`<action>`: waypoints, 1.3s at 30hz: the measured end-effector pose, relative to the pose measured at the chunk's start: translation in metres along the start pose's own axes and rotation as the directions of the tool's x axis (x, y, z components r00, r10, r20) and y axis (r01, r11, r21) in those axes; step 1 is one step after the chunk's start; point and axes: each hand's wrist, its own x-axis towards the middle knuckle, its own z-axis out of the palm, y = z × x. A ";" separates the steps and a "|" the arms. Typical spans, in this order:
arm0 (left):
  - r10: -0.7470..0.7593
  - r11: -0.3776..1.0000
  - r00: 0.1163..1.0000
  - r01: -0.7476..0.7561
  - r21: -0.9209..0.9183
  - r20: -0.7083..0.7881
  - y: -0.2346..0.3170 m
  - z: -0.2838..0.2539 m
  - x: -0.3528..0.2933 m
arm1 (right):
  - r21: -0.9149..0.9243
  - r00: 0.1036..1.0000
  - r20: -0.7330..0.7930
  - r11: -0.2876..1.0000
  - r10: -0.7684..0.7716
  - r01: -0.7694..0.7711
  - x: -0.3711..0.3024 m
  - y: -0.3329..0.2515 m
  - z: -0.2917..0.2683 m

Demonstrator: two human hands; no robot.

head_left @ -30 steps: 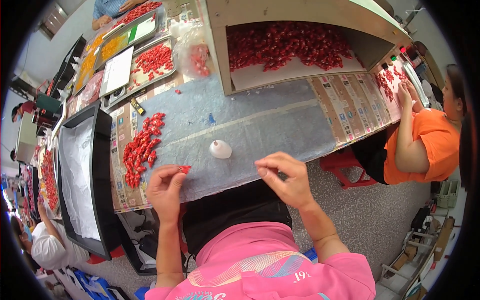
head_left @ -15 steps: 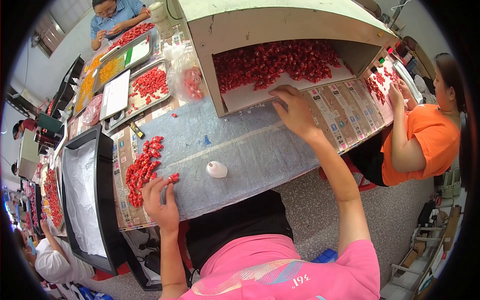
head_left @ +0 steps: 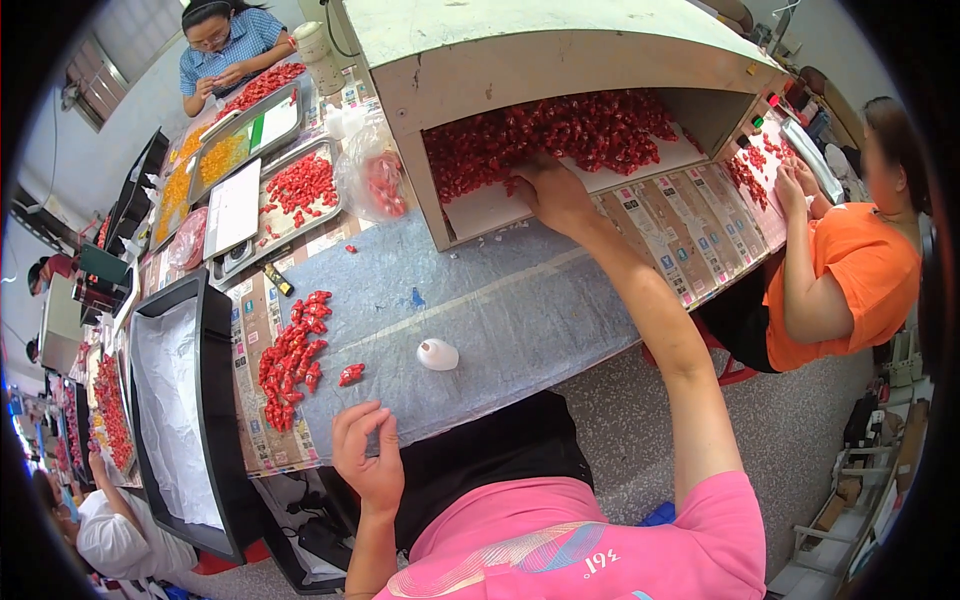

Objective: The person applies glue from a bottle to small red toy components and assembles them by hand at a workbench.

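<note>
My right hand reaches into the open-fronted box, at the front of a heap of small glossy red pieces. Its fingertips are dark and partly lost against the heap, so any grip is hidden. By the table's front edge hovers my left hand, fingers loosely bent, thumb apart, nothing visible in it. One loose red piece lies just beyond it, beside a cluster of red pieces on the left. A small translucent white squeeze bottle stands on the blue-grey sheet.
A black tray lined with white paper stands at the left. Farther back are a metal tray of red pieces, a plastic bag and a small dark-and-yellow object. Co-workers sit at the far left and right, one in an orange shirt.
My right hand has moved from the box's front edge inward to the red heap. My left hand has drawn back from the red cluster toward me, leaving the loose piece on the sheet.
</note>
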 end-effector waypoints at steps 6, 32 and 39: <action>-0.041 0.996 0.998 0.044 -0.081 0.040 0.005 0.002 -0.006 | -0.018 0.995 -0.091 0.999 -0.028 0.026 -0.008 0.003 0.005; -0.159 0.970 0.984 0.171 -0.171 0.083 0.010 0.003 -0.026 | -0.155 0.910 -0.375 0.956 0.175 -0.248 0.071 0.076 0.027; -0.173 0.968 0.979 0.190 -0.166 0.109 0.004 -0.002 -0.027 | -0.057 0.836 -0.479 0.942 0.266 -0.332 0.087 0.092 0.042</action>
